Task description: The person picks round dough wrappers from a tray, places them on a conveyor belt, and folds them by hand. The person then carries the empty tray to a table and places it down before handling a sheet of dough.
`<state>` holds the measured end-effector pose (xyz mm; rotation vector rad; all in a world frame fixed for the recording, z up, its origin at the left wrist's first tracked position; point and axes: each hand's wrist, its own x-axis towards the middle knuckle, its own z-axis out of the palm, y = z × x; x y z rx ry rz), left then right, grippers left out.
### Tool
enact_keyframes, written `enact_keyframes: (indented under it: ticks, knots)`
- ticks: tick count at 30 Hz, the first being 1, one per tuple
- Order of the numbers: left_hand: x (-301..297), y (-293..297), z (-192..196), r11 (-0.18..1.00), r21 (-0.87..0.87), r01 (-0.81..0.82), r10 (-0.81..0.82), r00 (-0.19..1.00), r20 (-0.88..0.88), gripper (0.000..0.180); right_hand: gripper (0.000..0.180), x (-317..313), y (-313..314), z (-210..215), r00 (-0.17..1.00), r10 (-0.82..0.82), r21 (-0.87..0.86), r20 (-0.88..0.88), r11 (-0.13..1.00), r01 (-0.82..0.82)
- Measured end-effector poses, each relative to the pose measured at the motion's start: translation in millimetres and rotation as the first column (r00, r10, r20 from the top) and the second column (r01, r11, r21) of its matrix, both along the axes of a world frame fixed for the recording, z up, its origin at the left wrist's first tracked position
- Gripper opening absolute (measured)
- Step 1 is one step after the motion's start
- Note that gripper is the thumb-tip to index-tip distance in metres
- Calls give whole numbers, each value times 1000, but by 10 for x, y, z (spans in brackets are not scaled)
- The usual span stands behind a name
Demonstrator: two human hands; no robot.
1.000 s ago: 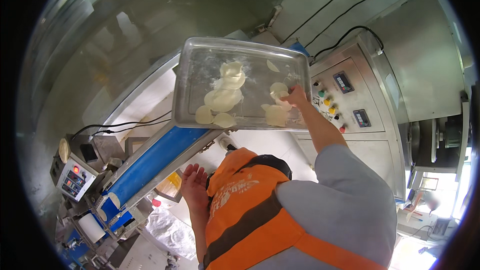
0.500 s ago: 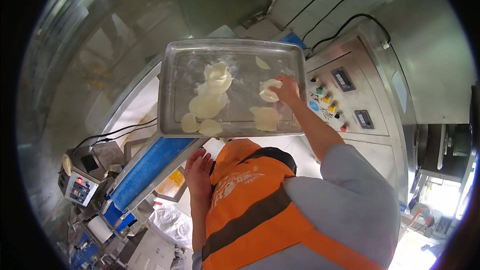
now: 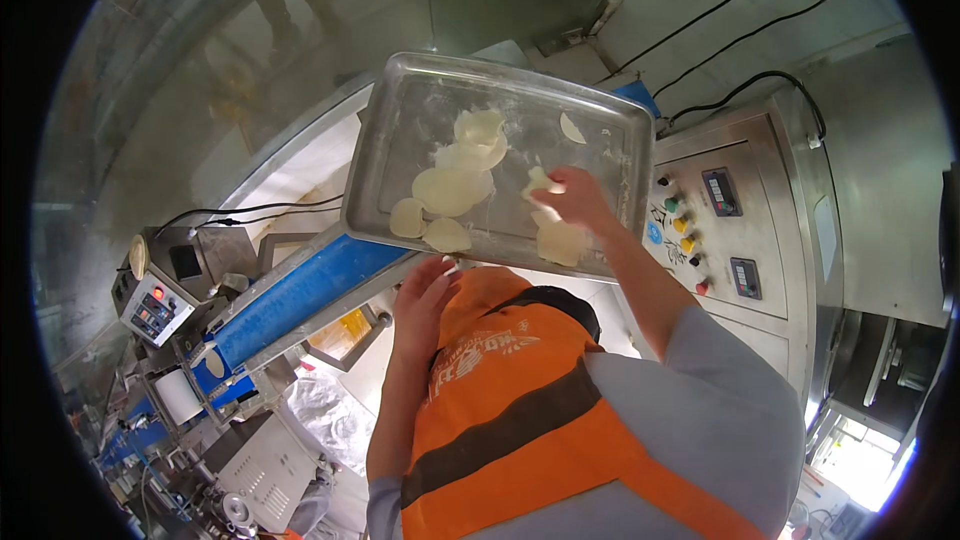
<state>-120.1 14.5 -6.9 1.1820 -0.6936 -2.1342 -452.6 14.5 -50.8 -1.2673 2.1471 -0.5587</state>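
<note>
1. Over the right half of the metal tray (image 3: pixel 535 105), my right hand (image 3: pixel 575 198) is pinching a crumpled, pale dough-like piece (image 3: pixel 538 183).
2. Below the near edge, my left hand (image 3: pixel 420 292) is hanging half curled; I cannot tell whether it is holding anything.
3. For a clean lift, I am favouring a light pinch, since thin pieces are probably tearing easily.
4. Around me, a blue belt (image 3: pixel 305 292) is slanting leftward, and a button panel (image 3: pixel 720 240) is standing rightward.

Left hand (image 3: pixel 421 302) now nearer the tray (image 3: pixel 405 135)
</note>
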Motion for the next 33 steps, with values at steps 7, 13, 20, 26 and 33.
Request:
enact_keyframes:
  ticks: [7,13,20,26,33]
  knots:
    - [-497,-225,-185,899,419,126,74,901,-428,44,43,571,33,497,780,112,-10,616,991,-135]
    - [-467,-137,-168,890,451,59,74,960,-272,41,53,62,594,-51,967,10,185,-254,982,38]
    - [-354,-128,-253,936,352,-8,115,952,-284,42,68,52,664,-5,989,36,461,-143,887,34]
    - [-349,-126,-202,946,323,-31,121,957,-262,44,57,-62,806,-369,994,-24,167,-110,985,42]
    - [-318,-108,-247,946,317,-63,152,952,-266,44,42,-107,638,-96,961,267,339,-70,913,-228]
